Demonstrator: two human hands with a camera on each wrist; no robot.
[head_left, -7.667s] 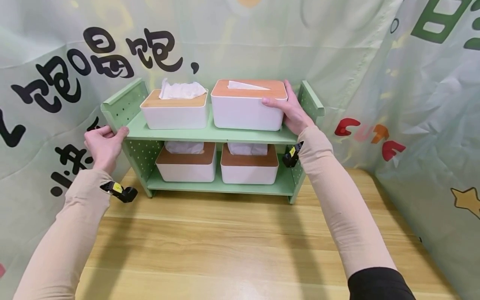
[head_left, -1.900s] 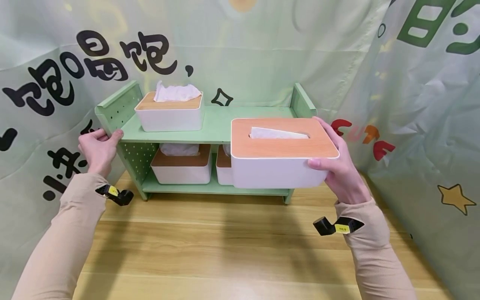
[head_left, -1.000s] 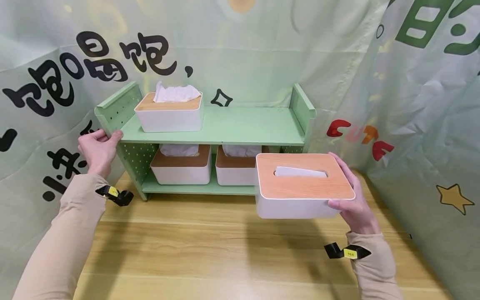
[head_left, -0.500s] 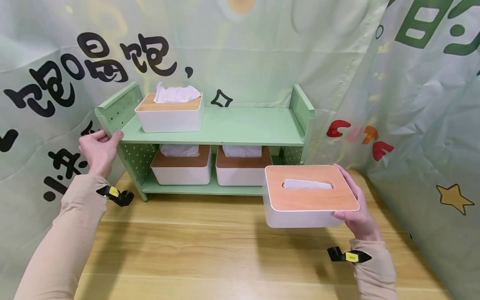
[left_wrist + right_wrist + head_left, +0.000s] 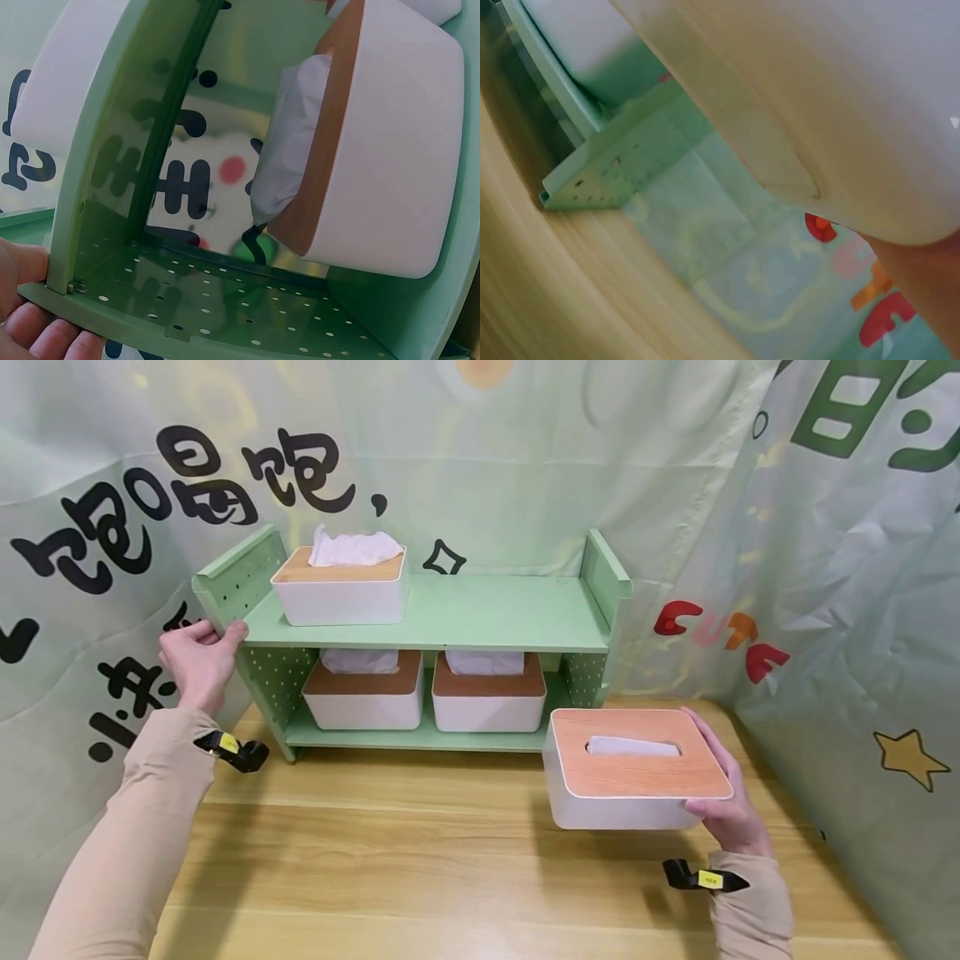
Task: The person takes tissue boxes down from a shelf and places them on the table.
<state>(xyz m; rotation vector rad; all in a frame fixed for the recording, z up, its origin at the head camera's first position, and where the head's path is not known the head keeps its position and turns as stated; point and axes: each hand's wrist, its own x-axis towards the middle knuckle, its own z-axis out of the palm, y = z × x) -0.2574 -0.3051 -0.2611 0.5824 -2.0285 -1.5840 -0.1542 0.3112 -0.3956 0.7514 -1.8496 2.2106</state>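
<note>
My right hand grips the right end of a white tissue box with a wood-look lid. The box is in front of the shelf's right side, its shadow falling on the tabletop below. In the right wrist view the box's white body fills the upper right. At the left, my left hand pinches the edge of the green two-tier shelf; its thumb and curled fingers show on the frame in the left wrist view. Another tissue box with tissue sticking out stands on the upper tier's left.
Two tissue boxes with darker lids, a left one and a right one, stand on the lower tier. A wooden tabletop lies in front. Printed fabric hangs behind and along both sides.
My right hand has taken its tissue box off the upper tier's right side and carried it forward, down and rightward, still moving slightly that way. My left hand keeps its grip on the shelf.
</note>
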